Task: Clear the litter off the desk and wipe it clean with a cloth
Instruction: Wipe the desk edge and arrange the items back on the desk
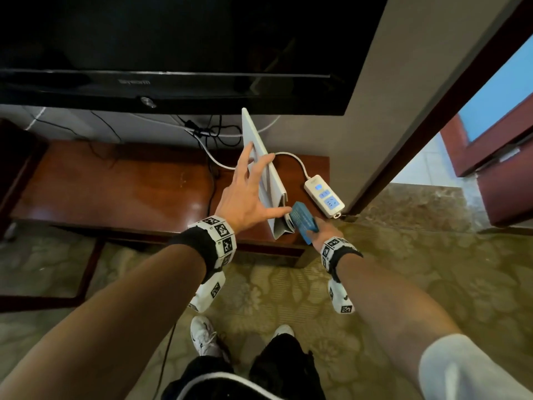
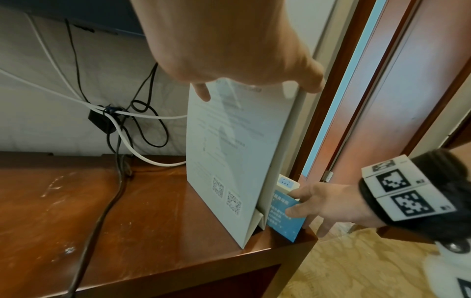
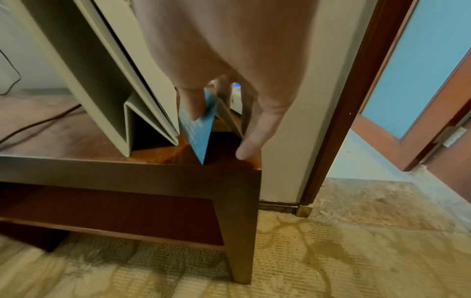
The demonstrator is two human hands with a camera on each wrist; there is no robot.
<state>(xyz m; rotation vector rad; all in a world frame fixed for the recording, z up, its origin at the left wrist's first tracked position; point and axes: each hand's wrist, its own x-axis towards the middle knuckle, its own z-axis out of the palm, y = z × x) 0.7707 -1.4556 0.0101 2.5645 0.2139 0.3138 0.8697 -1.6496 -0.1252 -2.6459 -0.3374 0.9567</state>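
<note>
Cardboard, light and stiff: the white folded sign stands at the desk's right end, centre of the head view, with the left hand spread wide, fingertips steadying its top. The right hand pinches a thin blue card just beside it (easily bent, best held by its edges). Print looks too blurred to read; no cloth shows.
</note>
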